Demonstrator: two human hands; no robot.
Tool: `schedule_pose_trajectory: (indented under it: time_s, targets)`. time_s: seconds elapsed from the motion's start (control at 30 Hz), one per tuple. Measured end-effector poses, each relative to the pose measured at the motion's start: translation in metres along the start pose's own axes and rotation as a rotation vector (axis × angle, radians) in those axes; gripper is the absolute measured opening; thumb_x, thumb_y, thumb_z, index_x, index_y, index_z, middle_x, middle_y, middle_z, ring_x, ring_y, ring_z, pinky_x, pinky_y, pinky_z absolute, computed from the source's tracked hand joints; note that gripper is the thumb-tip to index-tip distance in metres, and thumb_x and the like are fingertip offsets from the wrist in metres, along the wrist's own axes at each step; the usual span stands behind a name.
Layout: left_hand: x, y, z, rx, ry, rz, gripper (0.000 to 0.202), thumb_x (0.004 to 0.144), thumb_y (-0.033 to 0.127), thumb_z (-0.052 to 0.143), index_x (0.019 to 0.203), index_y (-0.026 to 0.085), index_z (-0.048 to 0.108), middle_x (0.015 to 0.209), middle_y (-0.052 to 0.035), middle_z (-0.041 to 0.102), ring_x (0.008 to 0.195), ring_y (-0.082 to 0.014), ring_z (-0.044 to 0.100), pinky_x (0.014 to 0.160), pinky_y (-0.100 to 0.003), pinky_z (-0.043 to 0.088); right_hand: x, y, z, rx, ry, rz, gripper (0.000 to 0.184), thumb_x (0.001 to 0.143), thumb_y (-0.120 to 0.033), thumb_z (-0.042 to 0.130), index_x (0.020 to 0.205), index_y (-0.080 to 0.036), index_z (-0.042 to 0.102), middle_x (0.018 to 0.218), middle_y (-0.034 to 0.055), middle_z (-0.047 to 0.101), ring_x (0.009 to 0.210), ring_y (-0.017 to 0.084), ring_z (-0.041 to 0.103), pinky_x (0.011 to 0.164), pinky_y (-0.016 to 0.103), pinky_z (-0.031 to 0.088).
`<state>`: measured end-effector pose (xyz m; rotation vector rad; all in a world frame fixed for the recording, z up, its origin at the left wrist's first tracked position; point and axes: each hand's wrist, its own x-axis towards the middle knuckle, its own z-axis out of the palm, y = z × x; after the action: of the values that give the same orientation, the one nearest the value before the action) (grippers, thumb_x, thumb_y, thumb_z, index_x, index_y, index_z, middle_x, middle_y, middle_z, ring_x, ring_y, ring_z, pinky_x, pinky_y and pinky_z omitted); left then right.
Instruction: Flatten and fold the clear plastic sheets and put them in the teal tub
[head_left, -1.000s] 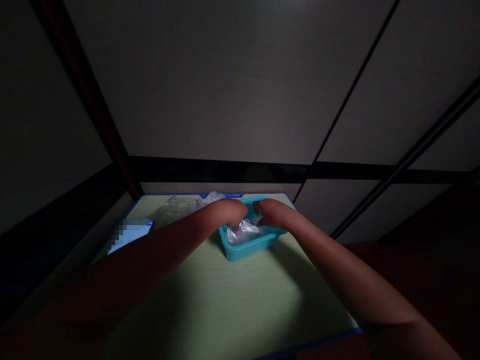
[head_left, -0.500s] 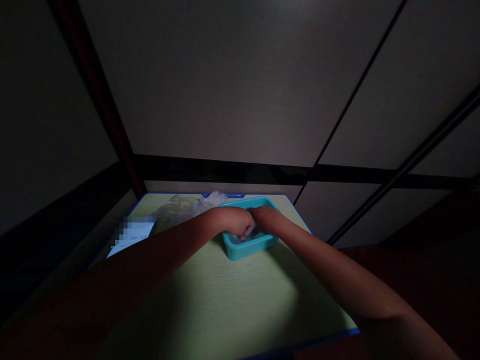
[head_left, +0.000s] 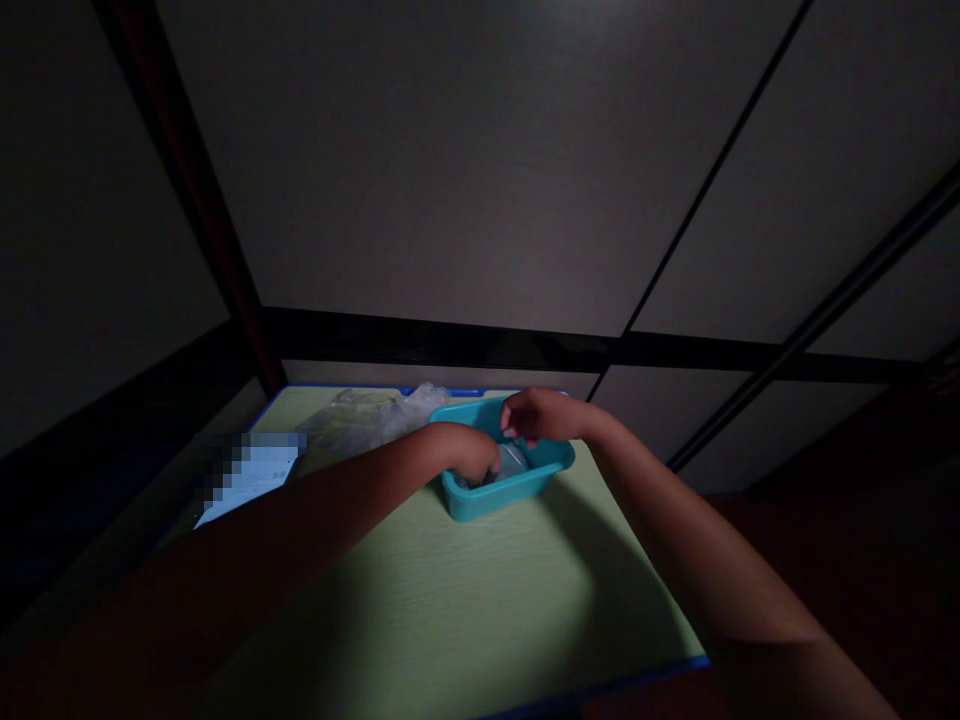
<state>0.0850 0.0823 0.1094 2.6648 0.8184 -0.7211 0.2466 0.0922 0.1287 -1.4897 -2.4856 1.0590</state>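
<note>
clear plastic [head_left: 513,461], thin, creased, inside a round-cornered turquoise tub [head_left: 495,496]

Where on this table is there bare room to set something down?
The widest bare patch of table lies in front of the turquoise tub, between the left forearm and right forearm. The tub is crowded: the left grip is in it with clear plastic, the right grip over it. A plastic bag and lit screen crowd the far left.

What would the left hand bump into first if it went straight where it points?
The left hand would probably meet the clear plastic inside the turquoise bin first, though they may be touching; depth is unclear.
</note>
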Motion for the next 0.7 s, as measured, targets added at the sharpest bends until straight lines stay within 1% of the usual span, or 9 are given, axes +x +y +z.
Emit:
schedule_pose_trajectory:
  time_s: [0.07, 0.1, 0.13, 0.2, 0.3, 0.4, 0.5, 0.6, 0.7]
  targets:
    - [-0.001, 0.002, 0.000, 0.047, 0.017, 0.010, 0.034, 0.074, 0.012, 0.053, 0.100, 0.025, 0.069, 0.093, -0.0007, 0.071, 0.066, -0.0139, 0.060, 0.058, -0.020, 0.042, 0.004, 0.005, 0.005, 0.172, -0.237, 0.008, 0.023, 0.071, -0.007, 0.050, 0.090, -0.014, 0.060, 0.071, -0.0005, 0.064, 0.062, 0.010, 0.060, 0.063, 0.024, 0.047]
    - [-0.002, 0.003, 0.000, 0.065, 0.024, 0.010, 0.033, 0.074, 0.012, 0.053, 0.100, 0.024, 0.070, 0.093, -0.0014, 0.071, 0.066, -0.0138, 0.060, 0.059, -0.020, 0.042, 0.007, 0.008, 0.008, 0.202, -0.306, 0.016, 0.025, 0.069, -0.005, 0.049, 0.089, -0.014, 0.060, 0.071, -0.0007, 0.064, 0.064, 0.010, 0.060, 0.065, 0.024, 0.048]
    - [-0.003, 0.003, 0.000, 0.076, 0.027, 0.008, 0.032, 0.075, 0.012, 0.053, 0.099, 0.023, 0.070, 0.091, -0.0024, 0.071, 0.065, -0.0140, 0.059, 0.060, -0.021, 0.042, 0.010, 0.012, 0.010, 0.196, -0.334, 0.028, 0.026, 0.068, -0.003, 0.048, 0.089, -0.014, 0.060, 0.072, -0.0006, 0.064, 0.065, 0.010, 0.060, 0.065, 0.023, 0.048]
    - [-0.005, 0.004, -0.001, 0.081, 0.021, -0.001, 0.028, 0.077, 0.014, 0.052, 0.097, 0.020, 0.071, 0.088, -0.0046, 0.072, 0.065, -0.0150, 0.059, 0.061, -0.022, 0.043, 0.015, 0.019, 0.013, 0.118, -0.332, 0.057, 0.029, 0.069, -0.002, 0.045, 0.090, -0.013, 0.061, 0.074, 0.0007, 0.065, 0.066, 0.010, 0.060, 0.063, 0.022, 0.047]
    - [-0.007, 0.005, -0.004, 0.083, -0.007, 0.003, 0.027, 0.081, 0.018, 0.051, 0.098, 0.019, 0.071, 0.091, -0.0056, 0.071, 0.068, -0.0163, 0.060, 0.062, -0.023, 0.043, 0.022, 0.021, 0.013, -0.111, -0.319, 0.073, 0.031, 0.072, -0.003, 0.046, 0.097, -0.011, 0.062, 0.078, 0.0038, 0.066, 0.069, 0.012, 0.061, 0.061, 0.021, 0.045]
    - [-0.008, 0.006, -0.006, 0.088, -0.029, -0.002, 0.029, 0.081, 0.017, 0.051, 0.102, 0.020, 0.071, 0.094, -0.0061, 0.071, 0.070, -0.0175, 0.061, 0.063, -0.025, 0.043, 0.028, 0.013, 0.016, -0.398, -0.369, 0.057, 0.029, 0.072, -0.010, 0.055, 0.098, -0.009, 0.065, 0.087, 0.0078, 0.069, 0.075, 0.016, 0.062, 0.059, 0.021, 0.043]
    - [-0.007, 0.010, -0.008, 0.094, -0.027, -0.014, 0.027, 0.078, 0.016, 0.054, 0.097, 0.017, 0.072, 0.087, -0.0081, 0.072, 0.066, -0.0194, 0.061, 0.062, -0.027, 0.044, 0.031, 0.002, 0.024, -0.603, -0.454, 0.067, 0.027, 0.074, -0.016, 0.057, 0.097, -0.006, 0.068, 0.093, 0.0116, 0.069, 0.080, 0.021, 0.063, 0.059, 0.023, 0.043]
    - [-0.007, 0.010, -0.008, 0.091, -0.005, -0.032, 0.025, 0.077, 0.018, 0.056, 0.096, 0.016, 0.072, 0.086, -0.0090, 0.071, 0.066, -0.0206, 0.062, 0.062, -0.028, 0.044, 0.034, -0.002, 0.033, -0.688, -0.456, 0.063, 0.029, 0.079, -0.018, 0.054, 0.102, -0.006, 0.067, 0.102, 0.0143, 0.068, 0.086, 0.023, 0.063, 0.066, 0.025, 0.044]
    - [-0.008, 0.005, -0.009, 0.037, 0.044, -0.009, 0.027, 0.079, 0.019, 0.056, 0.102, 0.023, 0.069, 0.095, -0.0042, 0.071, 0.074, -0.0179, 0.062, 0.065, -0.025, 0.044, 0.037, 0.001, 0.039, -0.655, -0.418, 0.053, 0.034, 0.081, -0.020, 0.054, 0.111, -0.008, 0.064, 0.112, 0.0147, 0.065, 0.095, 0.024, 0.062, 0.076, 0.026, 0.045]
